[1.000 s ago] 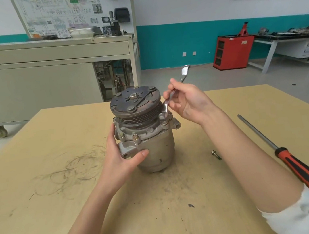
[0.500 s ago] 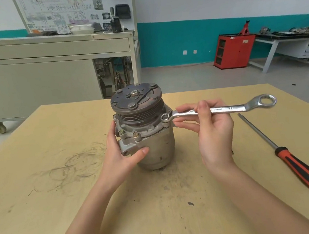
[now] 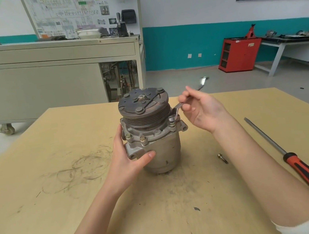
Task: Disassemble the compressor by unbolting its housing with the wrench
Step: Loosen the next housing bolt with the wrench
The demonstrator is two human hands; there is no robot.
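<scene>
Compressor [image 3: 152, 136] stands upright mid-table [image 3: 61, 183], left hand [image 3: 127, 157] clasping its near-left housing; right hand [image 3: 202, 108], fingers curled round the wrench [image 3: 176, 110] shank, lies just right of the flange bolt [image 3: 172, 123] bearing the ring end, long axis rising far-right.

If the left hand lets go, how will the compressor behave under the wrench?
Probably heavy: the compressor looks like cast metal. Standing upright on its rounded end, it may tip or spin as the wrench pulls, so the left hand steadying it likely matters.
</scene>
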